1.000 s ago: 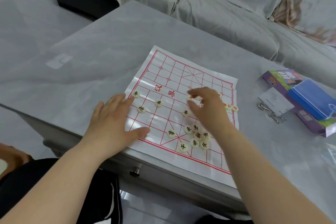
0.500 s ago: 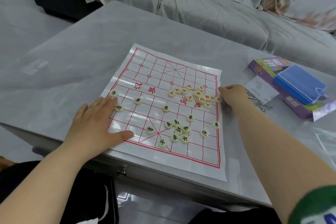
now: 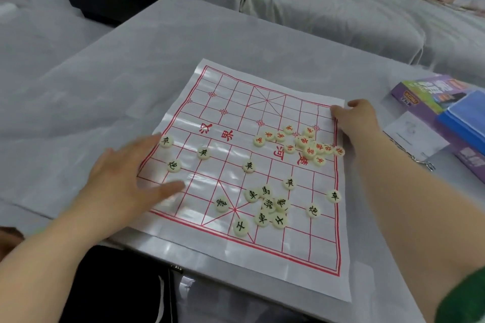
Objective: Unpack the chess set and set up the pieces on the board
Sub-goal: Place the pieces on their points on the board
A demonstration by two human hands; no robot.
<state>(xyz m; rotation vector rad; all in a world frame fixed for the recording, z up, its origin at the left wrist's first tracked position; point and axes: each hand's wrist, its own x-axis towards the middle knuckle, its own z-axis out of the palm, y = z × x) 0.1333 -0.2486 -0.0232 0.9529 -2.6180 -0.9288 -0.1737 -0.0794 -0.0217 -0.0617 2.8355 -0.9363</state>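
Observation:
A white chess board sheet (image 3: pixel 236 102) with a red grid lies flat on the grey table (image 3: pixel 131 73). Round cream pieces with red lettering (image 3: pixel 307 143) bunch near the sheet's right edge. Several black-lettered pieces (image 3: pixel 267 204) cluster in the near half, and single ones (image 3: pixel 173 166) sit toward the left. My left hand (image 3: pixel 126 181) rests flat with spread fingers on the sheet's left edge. My right hand (image 3: pixel 354 120) has its fingers curled over the sheet's right edge near the far corner, gripping it.
A purple box (image 3: pixel 425 92) with a blue plastic case (image 3: pixel 467 118) on it lies at the right, beside a white card (image 3: pixel 412 131) and a small metal chain (image 3: pixel 420 162). A sheet-covered sofa (image 3: pixel 315 2) runs along the back. The table's near edge (image 3: pixel 236 294) lies just under the sheet.
My right hand left the pieces in the middle, went to the sheet's right edge, then slid along it toward the far corner. The left hand stayed on the left edge.

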